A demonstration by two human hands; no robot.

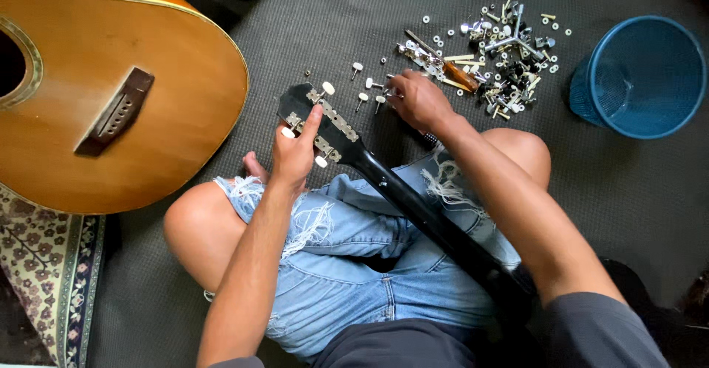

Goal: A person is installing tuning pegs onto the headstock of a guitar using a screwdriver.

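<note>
A person sat cross-legged on a dark grey floor mat [354,21], seen from above, in torn light blue jeans [354,265]. The black guitar neck [436,224] lay across the lap and serves here as the landmark; it ran from the lower right up to its headstock [310,113] near the middle of the view.

Largest of all, a honey-coloured acoustic guitar body [148,80] lay flat to the left of the headstock, its dark bridge [114,112] facing up. Below that body, a patterned rug [52,265] showed at the lower left corner. Well to the right of the headstock stood a blue plastic basket [642,76], seen from above.

The left hand [295,150] rested on the headstock's near edge, its grip loosely curled around the wood with the forefinger stretched along the metal tuner plate [332,121]. The right hand [417,98] lay on the mat just right of the headstock, fingers bunched over small loose parts; whether that grip actually pinched one could not be told, since the fingertips were turned away.

Further right of the headstock, beyond the right hand, spread a heap of screws, washers and tuner pieces [502,50]. Between that hand and the headstock lay a few loose white-knobbed tuning pegs [365,91].
</note>
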